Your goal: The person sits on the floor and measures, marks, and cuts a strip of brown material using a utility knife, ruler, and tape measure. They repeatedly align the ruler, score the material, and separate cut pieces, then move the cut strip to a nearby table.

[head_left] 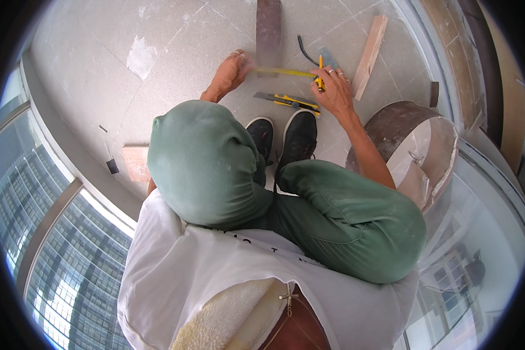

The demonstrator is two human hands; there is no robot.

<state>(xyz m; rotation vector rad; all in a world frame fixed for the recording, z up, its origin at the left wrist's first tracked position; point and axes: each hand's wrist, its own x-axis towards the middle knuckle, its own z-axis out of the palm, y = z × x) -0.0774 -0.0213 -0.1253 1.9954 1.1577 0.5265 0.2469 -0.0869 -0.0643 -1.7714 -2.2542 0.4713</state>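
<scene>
Crouching, I have a tape measure stretched between my two hands just above the floor. My right hand [335, 92] is closed around its yellow and grey case [321, 73]. From there the yellow blade [289, 72] runs left, across the near end of a dark brown board [268, 38]. My left hand [230, 74] is pinched at the blade's far end, its fingertips blurred by motion. A yellow and black utility knife [294, 104] lies on the floor between the tape and my shoes. A black strap [305, 51] curls beside the case.
A narrow pale wooden strip [370, 57] lies right of the board. Nearer, a curled brown sheet [385, 125] stands by the glass at right. Another wooden piece [135, 162] and a small dark scrap [112, 167] lie at left, near the windows [70, 251].
</scene>
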